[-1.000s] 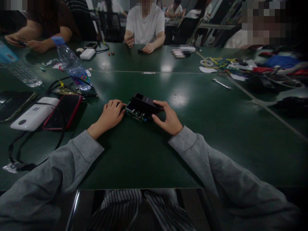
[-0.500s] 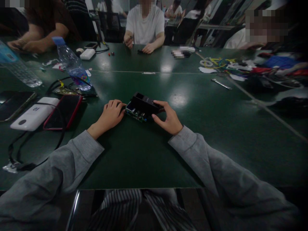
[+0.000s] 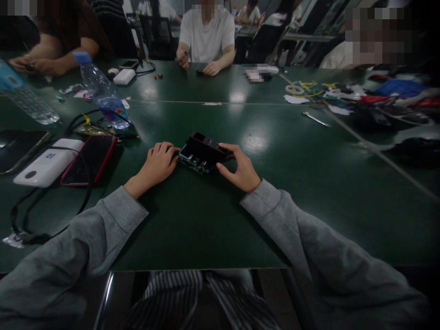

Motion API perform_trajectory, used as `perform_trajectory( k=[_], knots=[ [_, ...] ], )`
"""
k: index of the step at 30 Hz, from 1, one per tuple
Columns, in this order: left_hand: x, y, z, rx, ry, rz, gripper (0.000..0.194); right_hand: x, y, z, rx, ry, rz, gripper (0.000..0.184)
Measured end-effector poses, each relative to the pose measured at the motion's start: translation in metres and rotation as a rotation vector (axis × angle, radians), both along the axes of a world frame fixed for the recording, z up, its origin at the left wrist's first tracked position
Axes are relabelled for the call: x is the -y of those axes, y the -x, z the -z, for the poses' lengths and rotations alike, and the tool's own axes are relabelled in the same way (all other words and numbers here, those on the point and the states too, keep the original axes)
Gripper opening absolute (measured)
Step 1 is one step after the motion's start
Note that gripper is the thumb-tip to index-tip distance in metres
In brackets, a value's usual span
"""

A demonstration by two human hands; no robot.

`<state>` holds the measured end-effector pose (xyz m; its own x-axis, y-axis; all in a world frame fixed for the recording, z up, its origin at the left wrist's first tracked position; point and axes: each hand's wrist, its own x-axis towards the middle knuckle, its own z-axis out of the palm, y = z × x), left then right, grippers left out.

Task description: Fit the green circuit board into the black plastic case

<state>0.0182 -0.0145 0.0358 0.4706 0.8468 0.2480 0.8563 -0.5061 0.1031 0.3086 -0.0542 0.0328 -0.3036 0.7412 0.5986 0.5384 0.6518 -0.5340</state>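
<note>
Green table (image 3: 185, 233), black gadget (image 3: 206, 150): right hand (image 3: 243, 170) pinching one end, left hand (image 3: 158, 161) at the other, can't tell if it's gripping.

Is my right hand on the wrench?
No, the right hand is at the black device, while the wrench lies apart on the table.

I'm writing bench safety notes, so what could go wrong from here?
The green circuit board lies exposed beside the black housing, so stray pressure from the left hand might damage its parts. The black cable runs close to the left sleeve and could snag.
</note>
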Motion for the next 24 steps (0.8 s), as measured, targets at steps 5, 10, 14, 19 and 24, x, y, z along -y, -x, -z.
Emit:
perform_trajectory(
  k=[5, 10, 14, 19, 24],
  knots=[
    [-0.0011, 0.0007, 0.0011, -0.004, 0.0, -0.004, 0.037, 0.0001, 0.0002, -0.001, 0.009, 0.018, 0.011, 0.056],
    [-0.0011, 0.0013, 0.0012, -0.017, -0.005, 0.0, 0.038, 0.0001, 0.0004, -0.0007, 0.013, 0.014, 0.017, 0.055],
    [-0.0006, 0.0005, 0.001, -0.026, -0.006, -0.003, 0.038, 0.0, 0.0005, -0.0002, 0.014, 0.016, 0.014, 0.056],
    [0.0001, -0.0006, 0.001, -0.017, -0.011, -0.008, 0.038, 0.0007, 0.0008, -0.0006, 0.006, 0.028, 0.013, 0.056],
    [-0.0009, 0.0002, 0.002, -0.033, -0.024, -0.006, 0.039, 0.0005, 0.0002, -0.0001, 0.005, 0.042, 0.012, 0.056]
  ],
)
